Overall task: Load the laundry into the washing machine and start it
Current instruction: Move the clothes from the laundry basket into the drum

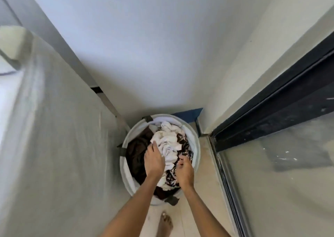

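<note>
Both hands reach into a round hamper [126, 144] on the floor: the left hand [153, 161] lies flat on white laundry [167, 143], the right hand [184, 170] pinches a patterned cloth [188, 152]. Tangled pieces may spill during lifting. No washer identifiable.

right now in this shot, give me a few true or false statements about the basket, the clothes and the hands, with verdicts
1. The laundry basket stands on the floor in a corner. True.
2. The basket is empty. False: it holds white clothes, a dark brown garment and a patterned piece.
3. Both hands reach into the basket. True.
4. The left hand grips the basket's rim. False: it lies on the clothes.
5. The right hand hangs at the person's side. False: its fingers curl at the patterned fabric.
</note>
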Motion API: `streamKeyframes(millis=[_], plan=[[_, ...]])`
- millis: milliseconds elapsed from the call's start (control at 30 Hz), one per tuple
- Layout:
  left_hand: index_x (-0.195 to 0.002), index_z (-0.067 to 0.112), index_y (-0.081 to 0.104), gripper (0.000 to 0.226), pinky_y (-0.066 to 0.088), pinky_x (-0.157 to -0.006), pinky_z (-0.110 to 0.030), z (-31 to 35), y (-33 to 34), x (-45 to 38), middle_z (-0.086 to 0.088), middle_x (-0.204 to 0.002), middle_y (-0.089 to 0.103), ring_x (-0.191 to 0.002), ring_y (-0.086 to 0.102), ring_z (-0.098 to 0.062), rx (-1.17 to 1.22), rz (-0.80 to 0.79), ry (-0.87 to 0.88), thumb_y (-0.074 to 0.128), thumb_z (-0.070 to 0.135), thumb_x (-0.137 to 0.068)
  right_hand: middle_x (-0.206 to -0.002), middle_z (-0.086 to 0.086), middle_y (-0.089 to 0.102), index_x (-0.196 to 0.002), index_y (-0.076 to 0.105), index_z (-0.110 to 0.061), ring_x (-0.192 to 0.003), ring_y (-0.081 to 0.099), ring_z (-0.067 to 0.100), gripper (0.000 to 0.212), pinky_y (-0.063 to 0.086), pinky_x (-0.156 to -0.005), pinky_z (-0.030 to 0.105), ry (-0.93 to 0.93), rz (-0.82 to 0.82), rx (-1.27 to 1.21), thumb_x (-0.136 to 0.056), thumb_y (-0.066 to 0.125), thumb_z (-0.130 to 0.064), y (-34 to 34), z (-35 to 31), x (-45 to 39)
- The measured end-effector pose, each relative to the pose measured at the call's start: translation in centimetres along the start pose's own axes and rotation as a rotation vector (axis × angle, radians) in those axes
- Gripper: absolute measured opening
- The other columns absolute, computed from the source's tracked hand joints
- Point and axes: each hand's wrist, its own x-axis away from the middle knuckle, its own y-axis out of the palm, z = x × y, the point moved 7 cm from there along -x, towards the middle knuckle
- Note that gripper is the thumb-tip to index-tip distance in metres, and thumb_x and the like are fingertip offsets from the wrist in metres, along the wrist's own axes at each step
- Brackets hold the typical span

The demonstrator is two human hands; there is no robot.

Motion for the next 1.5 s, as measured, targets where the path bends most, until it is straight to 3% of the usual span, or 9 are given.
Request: streamKeyframes(millis=[133, 233, 433, 533, 800, 1067, 1200, 1400, 1500], plan=[[-0.151, 0.016, 0.007, 0.065, 0.004, -0.117, -0.052, 1.2, 3.4, -5.6, -0.017, -0.158, 0.004, -0.146, 0.004, -0.035, -0.434, -0.031, 0.239, 0.037, 0.04, -0.099, -0.115, 0.004, 0.06, -0.118, 0.056, -0.015, -0.099, 0.058, 0.021, 0.029, 0.048, -0.082, 0.034, -0.033, -0.058, -0.055, -0.093, 0.047, -0.005, 1.9, 1.3, -4.1], [-0.138, 0.016, 0.04, 0.04, 0.001, -0.116, -0.055, 2.9, 5.0, -6.4, -0.017, -0.156, 0.016, -0.144, 0.01, -0.037, -0.613, -0.083, 0.479, 0.037, 0.029, -0.1, -0.116, 0.003, 0.058, -0.121, 0.055, -0.014, -0.101, 0.059, 0.019, 0.03, 0.046, -0.082, 0.028, -0.044, -0.048, -0.099, -0.094, 0.048, -0.005, 1.3, 1.1, -5.3], [-0.098, 0.009, 0.057, 0.019, 0.04, -0.084, -0.038, 2.6, 0.4, -4.0, -0.012, -0.1, 0.066, -0.098, 0.057, -0.032, 0.066, 0.108, 0.288, 0.041, 0.019, -0.097, -0.124, 0.004, 0.055, -0.123, 0.054, -0.017, -0.106, 0.057, 0.018, 0.033, 0.042, -0.081, 0.024, -0.087, -0.042, -0.115, -0.093, 0.048, -0.004, -2.1, -1.5, -3.9], [-0.09, 0.005, 0.048, 0.018, 0.04, -0.061, -0.039, 1.1, -2.4, -2.8, -0.015, -0.079, 0.061, -0.074, 0.057, -0.033, 0.397, 0.145, 0.127, 0.039, 0.018, -0.099, -0.128, 0.003, 0.052, -0.125, 0.053, -0.018, -0.107, 0.057, 0.02, 0.033, 0.043, -0.081, 0.025, -0.15, -0.069, -0.035, -0.094, 0.047, -0.008, -3.7, -4.1, -3.1], [-0.07, 0.017, 0.038, 0.032, 0.033, -0.062, -0.027, 4.0, -15.8, 0.7, 0.005, -0.065, 0.038, -0.059, 0.036, -0.006, 1.149, 0.399, 0.097, 0.037, 0.012, -0.101, -0.134, 0.006, 0.047, -0.136, 0.042, -0.019, -0.123, 0.048, 0.026, 0.057, 0.045, -0.1, 0.044, -0.193, -0.126, -0.026, -0.084, 0.061, -0.032, -4.0, -8.8, -0.7], [-0.062, 0.013, 0.041, 0.037, 0.034, -0.046, -0.017, 5.9, -21.9, 2.0, 0.01, -0.047, 0.046, -0.043, 0.041, -0.003, 1.331, -0.276, 0.321, 0.039, 0.004, -0.098, -0.128, 0.004, 0.058, -0.123, 0.054, -0.022, -0.119, 0.051, 0.024, 0.036, 0.042, -0.094, 0.038, -0.05, -0.271, -0.991, -0.096, 0.043, -0.041, -5.6, -13.3, 3.8], [-0.063, 0.014, 0.043, 0.036, 0.034, -0.056, -0.024, 3.6, -23.8, 1.7, -0.001, -0.06, 0.042, -0.054, 0.04, -0.008, 1.386, -0.072, 0.189, 0.043, 0.007, -0.098, -0.108, 0.007, 0.065, -0.119, 0.056, -0.016, -0.097, 0.059, 0.025, 0.071, 0.046, -0.076, 0.036, -0.052, -0.322, -1.242, -0.076, 0.047, -0.072, -7.5, -17.6, 5.2], [-0.066, 0.013, 0.042, 0.032, 0.031, -0.056, -0.021, 4.5, -28.3, 4.1, 0.0, -0.064, 0.038, -0.058, 0.037, -0.007, 1.205, -0.057, 0.313, 0.044, 0.006, -0.097, -0.103, 0.013, 0.062, -0.099, 0.06, -0.014, -0.094, 0.061, 0.025, 0.051, 0.05, -0.084, 0.039, -0.01, -0.16, -1.129, -0.084, 0.048, -0.061, -11.9, -25.3, 8.1], [-0.066, 0.015, 0.045, 0.029, 0.029, -0.055, -0.022, 5.8, -34.0, 6.7, 0.006, -0.059, 0.043, -0.057, 0.038, -0.005, 1.191, -0.041, 0.355, 0.05, 0.011, -0.094, -0.086, 0.013, 0.054, -0.08, 0.055, -0.016, -0.078, 0.056, 0.024, 0.018, 0.05, -0.069, 0.031, -0.121, -0.15, -0.915, -0.094, 0.046, -0.024, -16.5, -32.0, 11.1]])
